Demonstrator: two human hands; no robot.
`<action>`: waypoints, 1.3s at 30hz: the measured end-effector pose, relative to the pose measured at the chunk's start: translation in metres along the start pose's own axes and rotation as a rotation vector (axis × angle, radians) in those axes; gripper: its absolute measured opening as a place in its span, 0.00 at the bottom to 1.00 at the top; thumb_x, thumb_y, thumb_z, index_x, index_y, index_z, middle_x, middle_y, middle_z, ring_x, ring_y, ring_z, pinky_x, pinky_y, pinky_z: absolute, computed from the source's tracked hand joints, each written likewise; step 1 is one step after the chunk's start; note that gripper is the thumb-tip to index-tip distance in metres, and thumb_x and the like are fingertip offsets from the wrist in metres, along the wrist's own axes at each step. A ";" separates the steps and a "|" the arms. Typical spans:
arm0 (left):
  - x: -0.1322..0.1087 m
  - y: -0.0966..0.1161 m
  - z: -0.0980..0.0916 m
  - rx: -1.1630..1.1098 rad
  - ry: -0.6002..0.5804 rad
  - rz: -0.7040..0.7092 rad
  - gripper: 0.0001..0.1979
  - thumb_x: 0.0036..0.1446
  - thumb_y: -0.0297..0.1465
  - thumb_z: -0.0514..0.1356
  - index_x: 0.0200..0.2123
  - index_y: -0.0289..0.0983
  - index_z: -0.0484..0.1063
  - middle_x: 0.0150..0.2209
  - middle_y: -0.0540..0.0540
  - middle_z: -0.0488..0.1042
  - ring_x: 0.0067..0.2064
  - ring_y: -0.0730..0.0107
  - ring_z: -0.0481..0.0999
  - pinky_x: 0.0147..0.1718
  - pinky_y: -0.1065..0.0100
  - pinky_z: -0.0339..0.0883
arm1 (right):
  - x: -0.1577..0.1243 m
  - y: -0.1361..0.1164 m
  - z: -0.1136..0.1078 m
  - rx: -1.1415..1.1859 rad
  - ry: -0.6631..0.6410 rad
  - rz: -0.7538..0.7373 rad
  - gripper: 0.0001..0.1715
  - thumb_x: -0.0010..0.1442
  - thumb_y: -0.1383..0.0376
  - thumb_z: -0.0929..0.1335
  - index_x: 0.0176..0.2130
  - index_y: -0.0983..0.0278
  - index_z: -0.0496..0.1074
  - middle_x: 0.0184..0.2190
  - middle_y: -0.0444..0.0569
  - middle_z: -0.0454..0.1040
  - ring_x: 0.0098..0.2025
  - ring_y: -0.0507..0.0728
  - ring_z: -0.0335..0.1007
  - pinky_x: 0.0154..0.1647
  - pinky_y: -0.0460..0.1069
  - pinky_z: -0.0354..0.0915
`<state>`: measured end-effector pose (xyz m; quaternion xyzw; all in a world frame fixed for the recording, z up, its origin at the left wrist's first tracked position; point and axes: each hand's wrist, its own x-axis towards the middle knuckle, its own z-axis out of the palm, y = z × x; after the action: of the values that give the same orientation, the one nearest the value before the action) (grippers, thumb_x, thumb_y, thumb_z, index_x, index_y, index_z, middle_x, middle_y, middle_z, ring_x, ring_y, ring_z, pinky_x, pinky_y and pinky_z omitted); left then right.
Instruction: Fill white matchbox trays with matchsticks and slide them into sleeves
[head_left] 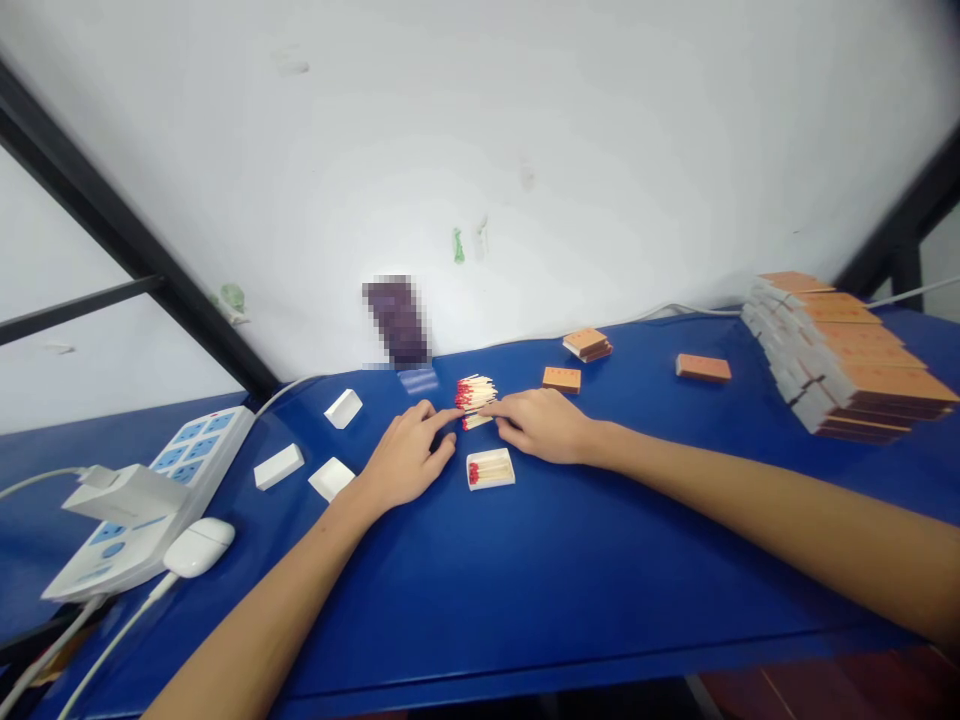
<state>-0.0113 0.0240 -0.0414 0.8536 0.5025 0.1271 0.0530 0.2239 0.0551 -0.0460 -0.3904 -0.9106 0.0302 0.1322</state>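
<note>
Blue and glossy, the table (pixel 570 590) runs up to a pale, marked wall (pixel 600 180). On it the left hand (pixel 405 455) has a loose grip, thumb and index finger apart, the index reaching to the red heads of a pile of matches (pixel 475 391). Opposite, the right hand (pixel 546 425) also has thumb and index parted, the index at the bare wooden ends. Neither grip is closed around a match; whether the fingertips press on the sticks is too small to tell. So the pile lies between the two hands, at their index tips. Just nearer the viewer, a white tray (pixel 493 485) holds a few matches (pixel 491 470). Farther right are loose orange matchboxes (pixel 703 368) and a large stack of boxes (pixel 847 350); at far left, a power strip (pixel 199 440).
</note>
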 end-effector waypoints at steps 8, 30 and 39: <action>0.000 0.002 -0.002 -0.026 -0.016 0.035 0.22 0.67 0.38 0.48 0.61 0.42 0.66 0.41 0.44 0.66 0.42 0.61 0.70 0.46 0.57 0.65 | 0.000 0.000 0.000 0.016 -0.002 0.001 0.25 0.66 0.65 0.60 0.60 0.58 0.69 0.49 0.49 0.79 0.46 0.60 0.76 0.41 0.50 0.63; -0.001 0.001 0.001 0.015 0.000 -0.020 0.23 0.70 0.44 0.43 0.62 0.44 0.63 0.41 0.46 0.67 0.45 0.61 0.69 0.48 0.54 0.58 | 0.000 -0.002 -0.002 -0.041 -0.013 -0.011 0.24 0.67 0.61 0.60 0.60 0.57 0.68 0.46 0.50 0.80 0.44 0.61 0.76 0.38 0.50 0.62; 0.000 0.000 0.002 0.025 -0.018 -0.012 0.25 0.69 0.46 0.43 0.62 0.46 0.64 0.41 0.46 0.66 0.44 0.61 0.68 0.46 0.56 0.58 | 0.000 -0.002 -0.001 -0.024 -0.024 0.015 0.24 0.67 0.63 0.60 0.60 0.58 0.68 0.47 0.51 0.79 0.44 0.60 0.75 0.39 0.50 0.61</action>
<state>-0.0109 0.0240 -0.0433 0.8522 0.5087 0.1127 0.0477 0.2226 0.0536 -0.0446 -0.3983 -0.9095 0.0249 0.1164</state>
